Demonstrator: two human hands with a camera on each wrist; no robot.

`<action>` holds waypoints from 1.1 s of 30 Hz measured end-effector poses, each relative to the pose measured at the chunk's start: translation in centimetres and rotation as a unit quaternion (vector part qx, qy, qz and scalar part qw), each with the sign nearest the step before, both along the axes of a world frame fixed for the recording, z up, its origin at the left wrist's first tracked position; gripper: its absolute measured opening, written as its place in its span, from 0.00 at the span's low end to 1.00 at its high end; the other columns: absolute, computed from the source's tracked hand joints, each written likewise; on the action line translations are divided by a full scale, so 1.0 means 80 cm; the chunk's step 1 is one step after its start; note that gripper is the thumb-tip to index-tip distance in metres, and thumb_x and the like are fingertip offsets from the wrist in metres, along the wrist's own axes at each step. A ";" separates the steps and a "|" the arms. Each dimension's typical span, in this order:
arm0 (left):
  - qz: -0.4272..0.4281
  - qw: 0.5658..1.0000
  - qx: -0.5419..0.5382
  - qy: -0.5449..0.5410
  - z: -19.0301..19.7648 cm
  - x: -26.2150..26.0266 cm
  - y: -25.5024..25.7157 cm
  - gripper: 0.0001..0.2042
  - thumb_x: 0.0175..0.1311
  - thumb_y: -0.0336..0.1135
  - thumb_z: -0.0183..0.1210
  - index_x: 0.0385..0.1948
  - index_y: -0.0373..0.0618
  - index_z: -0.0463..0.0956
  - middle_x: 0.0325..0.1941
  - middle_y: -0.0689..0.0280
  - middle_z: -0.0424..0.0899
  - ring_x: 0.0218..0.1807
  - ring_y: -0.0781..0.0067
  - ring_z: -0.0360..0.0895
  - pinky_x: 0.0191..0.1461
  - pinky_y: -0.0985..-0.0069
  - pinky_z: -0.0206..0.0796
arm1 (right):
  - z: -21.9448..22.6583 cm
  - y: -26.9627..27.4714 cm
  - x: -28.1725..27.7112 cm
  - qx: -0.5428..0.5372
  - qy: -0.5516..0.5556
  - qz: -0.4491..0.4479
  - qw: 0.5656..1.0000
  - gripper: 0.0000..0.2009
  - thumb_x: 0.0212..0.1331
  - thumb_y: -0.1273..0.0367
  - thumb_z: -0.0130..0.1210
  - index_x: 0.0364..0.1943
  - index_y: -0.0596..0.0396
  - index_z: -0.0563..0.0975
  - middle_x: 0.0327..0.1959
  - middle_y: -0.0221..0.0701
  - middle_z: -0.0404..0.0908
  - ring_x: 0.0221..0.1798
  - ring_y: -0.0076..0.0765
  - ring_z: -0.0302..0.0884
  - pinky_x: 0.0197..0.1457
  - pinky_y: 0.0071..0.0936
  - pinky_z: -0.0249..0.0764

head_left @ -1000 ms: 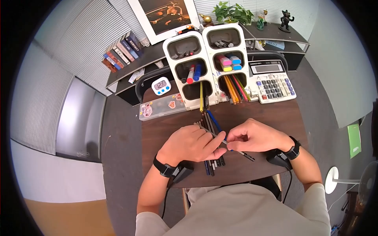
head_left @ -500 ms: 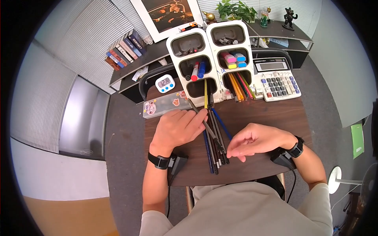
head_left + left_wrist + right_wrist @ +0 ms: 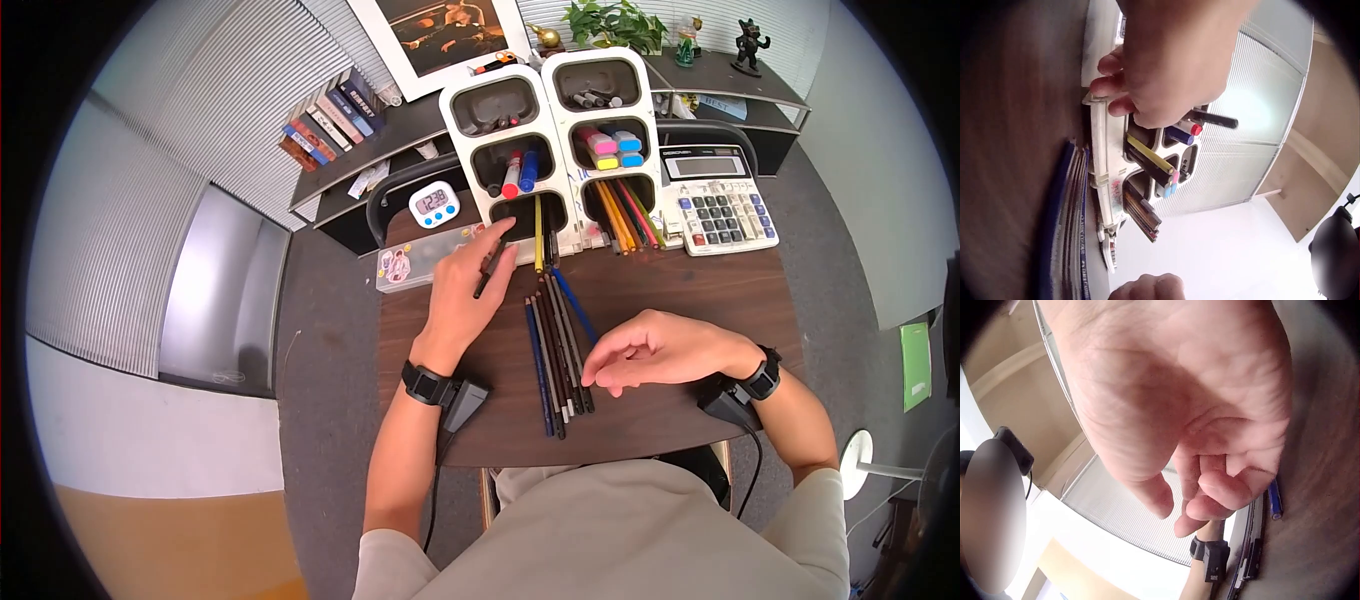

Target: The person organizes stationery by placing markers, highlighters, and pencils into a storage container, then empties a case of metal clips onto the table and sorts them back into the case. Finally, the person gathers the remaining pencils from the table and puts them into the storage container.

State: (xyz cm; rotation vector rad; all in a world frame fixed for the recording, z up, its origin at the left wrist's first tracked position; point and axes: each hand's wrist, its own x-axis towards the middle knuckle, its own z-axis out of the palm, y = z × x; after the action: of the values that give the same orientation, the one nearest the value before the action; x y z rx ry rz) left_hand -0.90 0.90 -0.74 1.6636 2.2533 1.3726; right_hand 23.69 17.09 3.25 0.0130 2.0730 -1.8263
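My left hand (image 3: pixel 470 290) pinches a dark pencil (image 3: pixel 486 280), its front end pointing into the lower left compartment of the white desk organizer (image 3: pixel 572 225). A yellow pencil (image 3: pixel 539 235) and some dark ones stick out of that same compartment. In the left wrist view the left hand (image 3: pixel 1175 69) hides the pencil it holds. My right hand (image 3: pixel 665 350) hovers with loosely bent fingers and nothing in them, right beside a bundle of dark pencils (image 3: pixel 556 350) on the table. A blue pencil (image 3: pixel 573 303) slants away from the bundle toward that hand.
Higher compartments hold markers (image 3: pixel 512 173) and highlighters (image 3: pixel 615 150); coloured pencils (image 3: pixel 625 220) fill the lower right one. A calculator (image 3: pixel 720 205) stands to the right. On the left are a sticker-covered pencil case (image 3: pixel 425 260) and a white timer (image 3: pixel 434 204).
The left hand has lifted a dark pencil off the bundle and carried it up to the organizer's lower left compartment. My right hand has let go of that pencil and stays near the bundle.
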 end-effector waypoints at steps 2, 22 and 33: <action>-0.016 0.999 -0.008 -0.041 0.005 0.005 -0.002 0.19 0.73 0.29 0.65 0.64 0.41 0.78 0.33 0.60 0.87 0.25 0.77 0.79 0.29 0.76 0.70 | -0.002 0.000 0.000 -0.002 0.001 -0.001 1.000 0.12 0.76 0.71 0.57 0.56 0.60 0.85 0.43 0.28 0.89 0.43 0.19 0.84 0.50 0.21 0.81; -0.023 0.964 -0.031 -0.263 0.012 0.024 0.007 0.21 0.78 0.27 0.56 0.71 0.37 0.72 0.57 0.57 0.86 0.35 0.78 0.86 0.30 0.82 0.75 | -0.021 0.000 -0.001 0.239 0.195 -0.141 0.941 0.10 0.67 0.66 0.66 0.47 0.55 0.86 0.35 0.33 0.89 0.34 0.36 0.85 0.40 0.32 0.79; -0.030 0.978 -0.033 -0.206 0.009 0.020 0.003 0.17 0.80 0.29 0.55 0.68 0.41 0.76 0.45 0.66 0.85 0.33 0.83 0.82 0.31 0.83 0.70 | -0.033 -0.013 0.006 0.434 0.245 -0.149 0.854 0.18 0.57 0.59 0.73 0.44 0.54 0.81 0.40 0.35 0.83 0.47 0.48 0.84 0.51 0.42 0.82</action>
State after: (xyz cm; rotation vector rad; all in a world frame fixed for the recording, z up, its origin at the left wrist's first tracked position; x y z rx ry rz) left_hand 0.69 1.17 0.00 1.2715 1.9728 1.4496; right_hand 24.14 16.09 0.63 0.1240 3.2544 -0.8978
